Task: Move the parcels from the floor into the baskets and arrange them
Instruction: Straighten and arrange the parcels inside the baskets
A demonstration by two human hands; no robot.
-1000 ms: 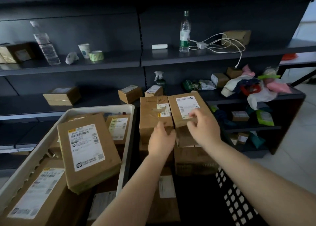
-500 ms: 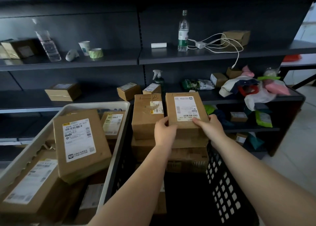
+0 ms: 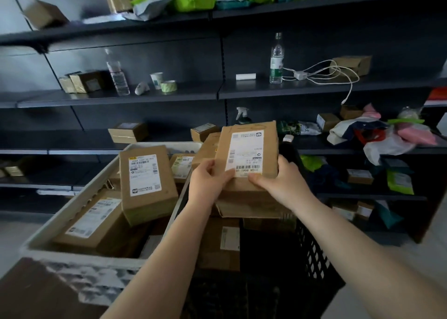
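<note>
Both hands, left hand (image 3: 210,182) and right hand (image 3: 281,183), grip parcel (image 3: 246,154).

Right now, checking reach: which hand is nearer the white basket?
Left. The left hand grips the parcel beside the white basket; the right hand holds its far side.

Upside-down on the white label (image 3: 244,153) of the held parcel (image 3: 246,156): "B081", plus roughly "310A B081" beside a barcode. Elsewhere only barcodes and print too small to read.
</note>
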